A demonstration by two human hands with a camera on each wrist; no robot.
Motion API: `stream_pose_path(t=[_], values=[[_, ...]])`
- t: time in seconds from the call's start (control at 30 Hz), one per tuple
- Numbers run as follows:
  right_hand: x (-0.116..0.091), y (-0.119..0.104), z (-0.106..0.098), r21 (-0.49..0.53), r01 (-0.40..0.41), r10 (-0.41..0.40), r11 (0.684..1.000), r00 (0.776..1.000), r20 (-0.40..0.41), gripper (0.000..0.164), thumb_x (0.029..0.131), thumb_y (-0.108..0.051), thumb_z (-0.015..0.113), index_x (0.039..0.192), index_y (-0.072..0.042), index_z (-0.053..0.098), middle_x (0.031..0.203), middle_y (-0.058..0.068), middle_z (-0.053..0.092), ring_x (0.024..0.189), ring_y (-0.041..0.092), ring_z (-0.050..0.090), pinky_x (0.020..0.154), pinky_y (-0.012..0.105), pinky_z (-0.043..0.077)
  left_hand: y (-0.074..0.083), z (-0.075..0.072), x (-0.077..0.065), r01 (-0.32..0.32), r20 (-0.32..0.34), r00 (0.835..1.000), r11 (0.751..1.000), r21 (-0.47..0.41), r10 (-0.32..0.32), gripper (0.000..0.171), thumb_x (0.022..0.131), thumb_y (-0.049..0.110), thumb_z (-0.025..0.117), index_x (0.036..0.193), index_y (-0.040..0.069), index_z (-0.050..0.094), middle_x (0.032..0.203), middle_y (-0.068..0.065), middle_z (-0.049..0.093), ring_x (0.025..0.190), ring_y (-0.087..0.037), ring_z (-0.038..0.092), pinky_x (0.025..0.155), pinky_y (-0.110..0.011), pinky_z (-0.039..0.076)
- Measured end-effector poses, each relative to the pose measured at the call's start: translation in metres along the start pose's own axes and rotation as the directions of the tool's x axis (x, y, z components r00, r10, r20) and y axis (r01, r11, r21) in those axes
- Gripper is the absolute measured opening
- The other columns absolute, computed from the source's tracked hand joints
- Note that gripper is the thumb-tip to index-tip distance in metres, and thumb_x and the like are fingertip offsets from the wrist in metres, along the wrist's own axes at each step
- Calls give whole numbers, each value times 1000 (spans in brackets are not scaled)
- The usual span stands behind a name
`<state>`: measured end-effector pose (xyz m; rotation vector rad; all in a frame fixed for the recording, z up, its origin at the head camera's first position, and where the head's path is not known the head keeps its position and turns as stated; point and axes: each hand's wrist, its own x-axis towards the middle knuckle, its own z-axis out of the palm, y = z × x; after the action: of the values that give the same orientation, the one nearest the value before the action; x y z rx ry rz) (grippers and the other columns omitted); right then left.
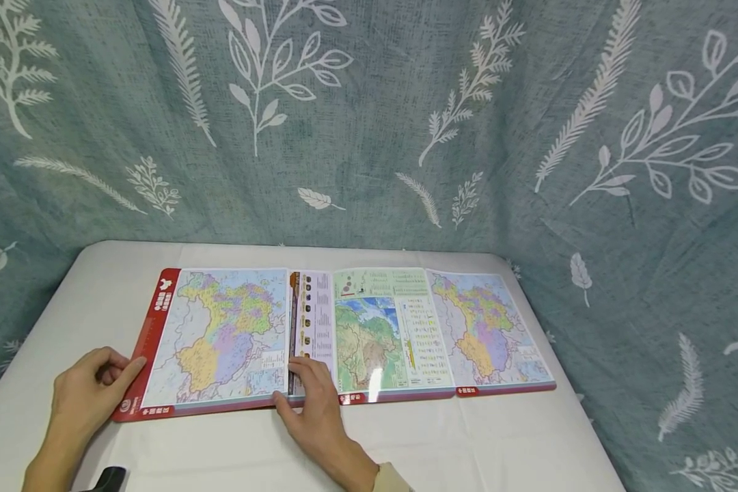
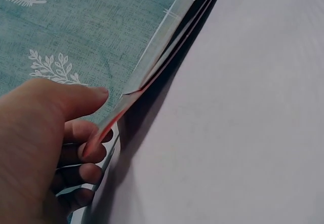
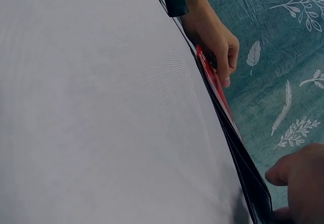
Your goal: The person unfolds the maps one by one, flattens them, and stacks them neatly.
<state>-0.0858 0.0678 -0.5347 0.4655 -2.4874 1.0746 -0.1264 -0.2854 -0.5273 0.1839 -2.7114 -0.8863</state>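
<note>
While our left hand [image 1: 86, 389] pinched the China map [image 1: 369, 342], our right hand [image 1: 320, 413] lay loose; even pressure seemed best.

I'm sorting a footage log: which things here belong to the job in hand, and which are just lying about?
Part of the job:
folding map
left hand, at its red side edge
right hand, at its near edge

Just around it:
patterned curtain
white-covered table, only supporting the map
black object, purpose unclear
</note>
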Motion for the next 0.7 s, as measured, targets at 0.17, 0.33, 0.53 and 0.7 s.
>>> stream_pose_path(t=[0.17,0.33,0.53,0.7], values=[[-1,2,-3,-9,-3,3,1000,1000,-10,46,85,-18,86,124,-3,68,132,8,66,124,22,61,105,34,50,3,0,1,3,41,999,1000,-1,-2,29,90,28,84,87,3,69,76,-6,61,69,-15,47,57,-19,37],[-1,6,-8,7,-33,33,999,999,-29,44,86,-17,85,124,-3,68,131,8,66,121,21,62,101,35,51,8,2,2,-54,79,995,999,-3,54,30,88,29,86,89,5,69,81,-6,61,75,-17,49,60,-18,39],[0,11,-12,24,-47,48,999,998,-31,40,86,-15,85,121,-2,69,129,9,67,119,21,62,97,35,53,10,3,3,-133,109,985,991,-20,135,31,85,27,89,95,6,67,88,-5,60,83,-17,47,65,-18,37],[-4,13,-17,25,-57,58,998,998,-36,40,85,-14,86,120,-3,70,127,8,68,120,21,62,98,36,53,10,6,0,-191,112,975,981,-34,194,29,83,25,89,96,10,67,89,-3,60,85,-11,43,69,-18,36]])
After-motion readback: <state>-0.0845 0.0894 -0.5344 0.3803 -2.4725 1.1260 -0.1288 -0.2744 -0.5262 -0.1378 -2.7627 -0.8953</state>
